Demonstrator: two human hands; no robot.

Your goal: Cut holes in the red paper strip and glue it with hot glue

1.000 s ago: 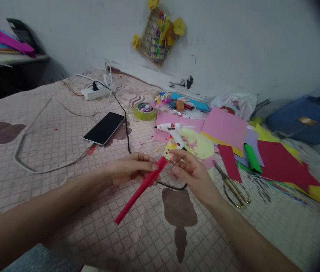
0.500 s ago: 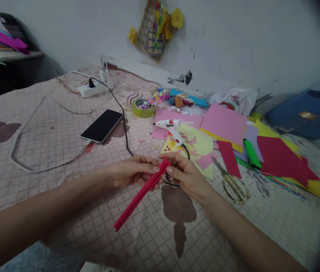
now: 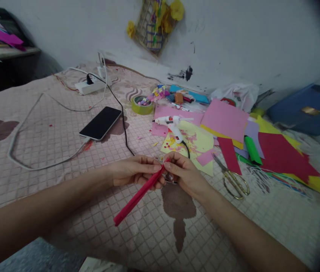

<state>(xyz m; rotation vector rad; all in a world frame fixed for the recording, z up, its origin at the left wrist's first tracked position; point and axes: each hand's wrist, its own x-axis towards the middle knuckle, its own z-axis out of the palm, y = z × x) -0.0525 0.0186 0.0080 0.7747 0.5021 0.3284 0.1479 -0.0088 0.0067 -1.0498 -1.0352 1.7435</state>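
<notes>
A narrow folded red paper strip (image 3: pixel 137 199) slants above the patterned tablecloth, its loose lower end pointing toward me. My left hand (image 3: pixel 139 170) pinches it near the upper end between thumb and fingers. At the very tip, my right hand (image 3: pixel 185 173) grips the same strip with thumb and forefinger. The two hands almost touch there, and the fingers partly hide the strip's top. Just beyond them a white glue gun (image 3: pixel 174 126) lies on scrap-covered pale yellow paper (image 3: pixel 202 136). Gold-handled scissors (image 3: pixel 232 179) rest to the right of my right hand.
A tablet (image 3: pixel 101 123) on a white charging cable lies at left, with a power strip (image 3: pixel 90 87) behind it. A tape roll (image 3: pixel 142 105) holds small bits. Pink paper (image 3: pixel 225 119), red paper (image 3: pixel 283 155) and a blue bag (image 3: pixel 304 109) fill the right side.
The strip's upper end looks pinched narrower between my fingertips, and its open crease along the length shows less. Both hands stay in nearly the same place. The camera view has shifted slightly.
</notes>
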